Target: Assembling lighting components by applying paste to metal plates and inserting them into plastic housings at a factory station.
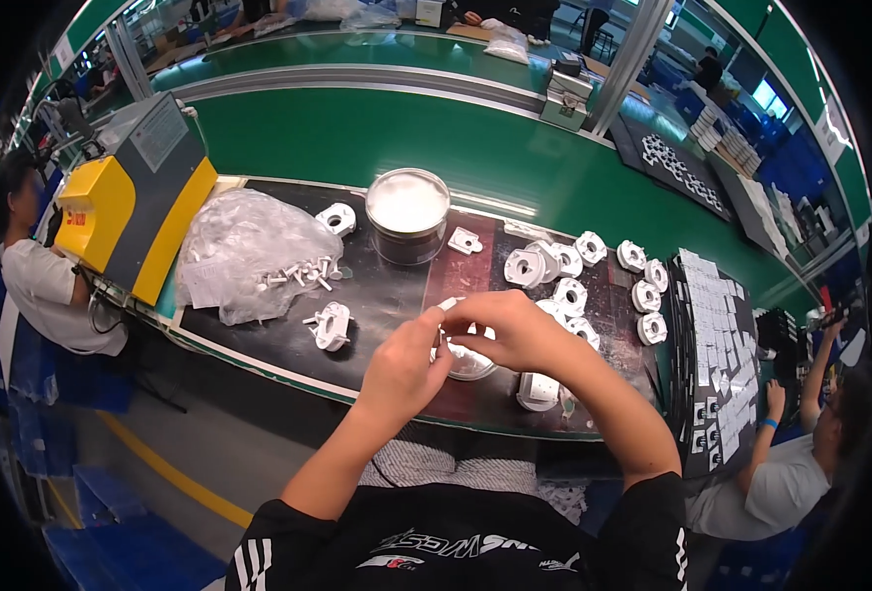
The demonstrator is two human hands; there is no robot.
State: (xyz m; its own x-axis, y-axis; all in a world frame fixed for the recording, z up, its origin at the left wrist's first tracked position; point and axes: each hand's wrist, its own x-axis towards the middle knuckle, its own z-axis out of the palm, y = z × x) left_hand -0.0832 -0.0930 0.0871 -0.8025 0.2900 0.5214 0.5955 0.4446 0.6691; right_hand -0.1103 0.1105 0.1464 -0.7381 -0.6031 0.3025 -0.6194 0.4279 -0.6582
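Note:
My left hand and my right hand meet over the front middle of the bench. Their fingers are closed on a small white plastic part, mostly hidden by the fingers. Just beneath them lies a shallow round dish, partly covered by my right hand. To the right stand several white round plastic housings, and another housing sits by my right forearm. A single housing with a pin sticking out lies left of my left hand. Farther back is a flat white plate with a hole.
A round tub of white paste stands at the back. Left are a plastic bag with white pins and a yellow-grey machine. Stacked black trays stand right. One person sits left, another right.

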